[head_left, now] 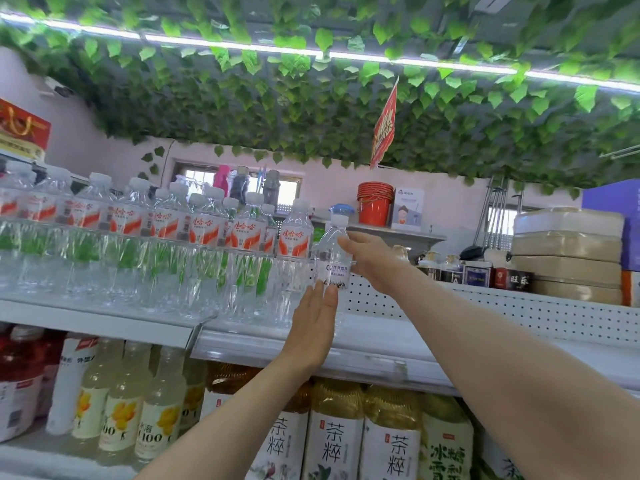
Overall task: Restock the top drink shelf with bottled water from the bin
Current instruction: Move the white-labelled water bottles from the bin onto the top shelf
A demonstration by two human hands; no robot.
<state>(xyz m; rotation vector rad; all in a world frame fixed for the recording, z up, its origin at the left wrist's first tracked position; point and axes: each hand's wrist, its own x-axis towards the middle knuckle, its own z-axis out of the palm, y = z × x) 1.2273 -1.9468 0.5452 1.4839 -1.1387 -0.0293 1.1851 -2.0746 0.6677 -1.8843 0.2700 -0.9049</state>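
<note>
A clear water bottle [334, 258] with a white cap and a white label stands at the right end of the row on the top shelf [433, 336]. My right hand [372, 259] grips it from the right side, fingers curled behind it. My left hand [313, 323] reaches up with straight fingers, its fingertips touching the bottle's lower part. To the left stands a long row of red-labelled water bottles [294, 233]. The bin is out of view.
The top shelf to the right of the bottle is bare white board with a perforated back panel [502, 306]. Tea and juice bottles [336, 441] fill the shelf below. Green leaf garlands hang overhead. Tins, stacked steamers [568, 251] and red buckets [375, 202] sit behind.
</note>
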